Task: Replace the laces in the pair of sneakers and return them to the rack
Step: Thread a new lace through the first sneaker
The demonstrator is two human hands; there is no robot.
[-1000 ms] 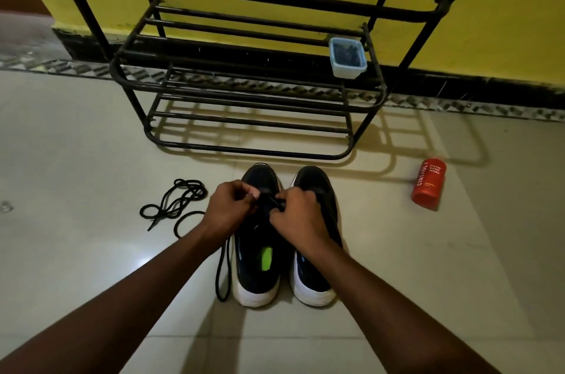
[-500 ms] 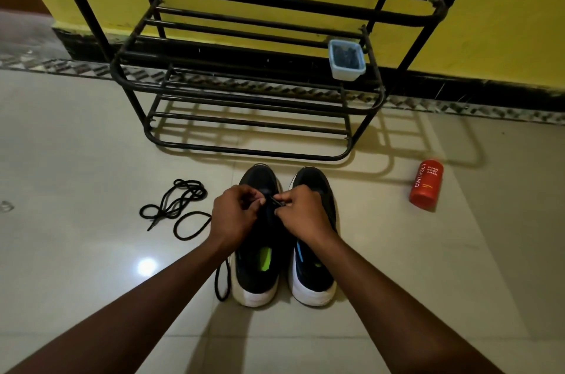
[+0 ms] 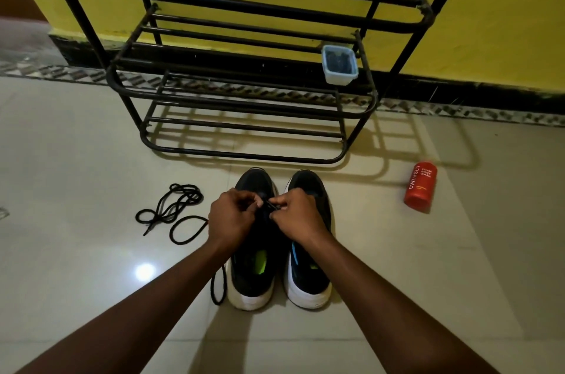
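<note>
Two sneakers [image 3: 308, 280], one rack [image 3: 244, 4]; left hand [image 3: 232, 217] and right hand [image 3: 298, 216] both pinch one lace [image 3: 270, 206]

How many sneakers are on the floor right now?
2. The left sneaker is nearer the loose lace; the right sneaker, beside it, nearer the orange bottle. None seems hidden.

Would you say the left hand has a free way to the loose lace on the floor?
Probably yes: the loose lace lies just left of the left hand, nothing between, though that hand is occupied.
</note>
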